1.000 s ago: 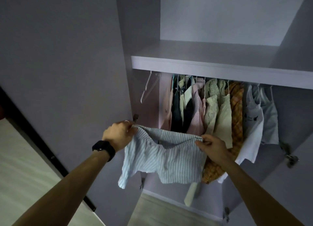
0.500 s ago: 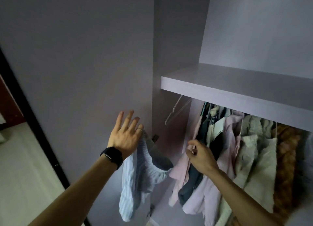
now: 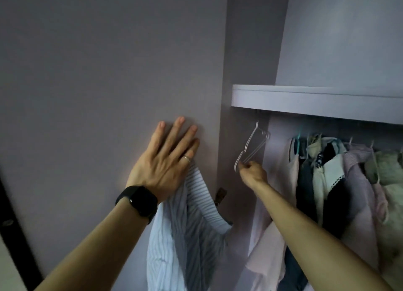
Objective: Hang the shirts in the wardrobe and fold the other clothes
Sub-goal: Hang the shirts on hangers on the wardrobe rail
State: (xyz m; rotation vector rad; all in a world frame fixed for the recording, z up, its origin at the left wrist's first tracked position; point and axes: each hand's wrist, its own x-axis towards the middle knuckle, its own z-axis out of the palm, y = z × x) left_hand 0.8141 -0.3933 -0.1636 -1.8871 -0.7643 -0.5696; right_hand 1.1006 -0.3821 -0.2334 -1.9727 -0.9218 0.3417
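Hanging from under the flat, spread-fingered left hand (image 3: 165, 160), the striped shirt (image 3: 189, 236) drapes against the wardrobe door (image 3: 109, 73); the right hand (image 3: 253, 173) pinches an empty hanger (image 3: 248, 144).

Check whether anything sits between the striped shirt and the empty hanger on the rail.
Nothing visible does. The right hand grips the empty hanger, clear of the hung clothes to its right; the striped shirt hangs under the left hand.

No legible text, label or number anywhere.
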